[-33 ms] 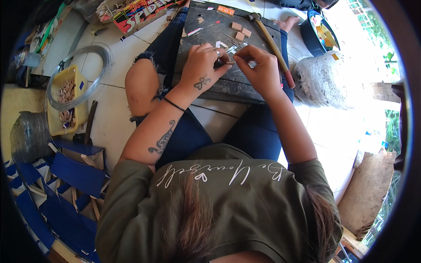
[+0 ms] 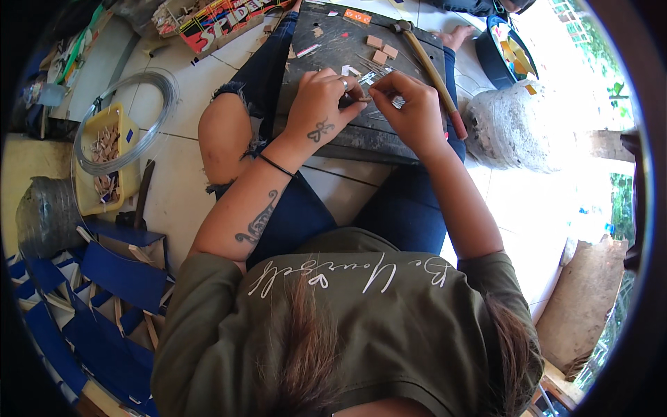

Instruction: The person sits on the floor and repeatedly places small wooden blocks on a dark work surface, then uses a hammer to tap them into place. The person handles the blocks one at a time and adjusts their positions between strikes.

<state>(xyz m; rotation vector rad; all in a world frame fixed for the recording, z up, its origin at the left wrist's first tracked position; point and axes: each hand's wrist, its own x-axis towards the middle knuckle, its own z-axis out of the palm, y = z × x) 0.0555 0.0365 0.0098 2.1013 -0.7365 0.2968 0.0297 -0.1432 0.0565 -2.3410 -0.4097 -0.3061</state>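
Over a low dark worktable [image 2: 333, 149], my two hands come close together. My left hand [image 2: 323, 101] is closed, with thumb and forefinger pinching a small tan piece [image 2: 365, 99], too small to name. Beside it, the fingertips of my right hand [image 2: 410, 104] are pressed together at the edge of that piece; whatever they hold is too small to make out. Just beyond the fingers lie thin metal wires [image 2: 379, 67] and small white scraps [image 2: 346, 70]. Several small wooden blocks [image 2: 374, 42] sit farther back.
A hammer [image 2: 425, 59] lies along the table's right side. Right of it stand a dark blue tub [image 2: 486, 59] and a whitish, worn rounded container [image 2: 511, 128]. To the left are a wire coil [image 2: 170, 104], a yellow basket [image 2: 130, 174] of wood pieces and blue boxes [image 2: 125, 274].
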